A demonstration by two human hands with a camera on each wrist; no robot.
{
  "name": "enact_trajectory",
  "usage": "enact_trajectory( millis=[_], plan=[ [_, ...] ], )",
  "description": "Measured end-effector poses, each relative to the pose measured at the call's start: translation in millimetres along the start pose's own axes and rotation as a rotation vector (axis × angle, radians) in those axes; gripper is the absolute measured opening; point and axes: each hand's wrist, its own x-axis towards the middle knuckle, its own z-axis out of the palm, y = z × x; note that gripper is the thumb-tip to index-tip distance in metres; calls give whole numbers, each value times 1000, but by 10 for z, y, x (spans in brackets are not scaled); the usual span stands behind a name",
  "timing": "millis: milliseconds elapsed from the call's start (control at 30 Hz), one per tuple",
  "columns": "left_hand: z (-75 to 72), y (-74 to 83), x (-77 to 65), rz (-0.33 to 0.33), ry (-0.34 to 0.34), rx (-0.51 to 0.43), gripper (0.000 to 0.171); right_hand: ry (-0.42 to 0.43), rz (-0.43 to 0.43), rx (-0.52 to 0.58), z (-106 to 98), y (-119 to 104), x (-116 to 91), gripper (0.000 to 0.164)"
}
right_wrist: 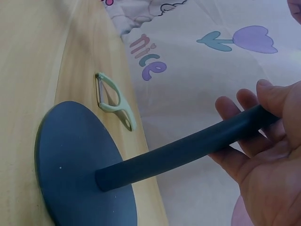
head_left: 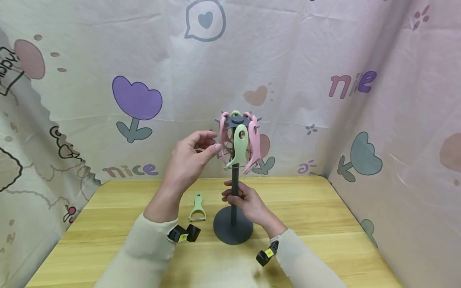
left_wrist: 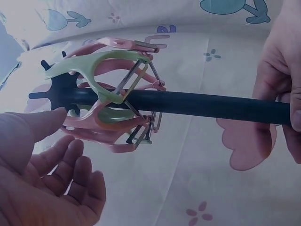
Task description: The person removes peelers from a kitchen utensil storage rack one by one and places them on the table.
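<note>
Grey cylindrical pole rests in curled right fingers

From above the wooden desk, the head camera looks forward and down toward the printed backdrop, the widest view, taking in the whole dark stand. The left wrist camera, turned sideways at close range, faces the hanging pink and green peelers, the stand's top lying frame left. The right wrist camera, also tilted sideways, looks past the nearby round base toward the backdrop's purple tulip. Head and right wrist views share a loose green peeler; all three catch the right hand's fingers.
</note>
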Motion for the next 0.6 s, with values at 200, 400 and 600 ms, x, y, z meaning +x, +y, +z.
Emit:
enact_trajectory(
  millis=[200,400,600],
  plan=[
    [7,34,70,-51,-54,3,36,1,6,0,3,-9,2,41],
    [33,44,118,-72,-88,-62,36,5,6,-10,-3,-5,12,40],
    [53,44,137,-84,-118,-120,36,3,3,-14,4,-12,4,40]
  ],
)
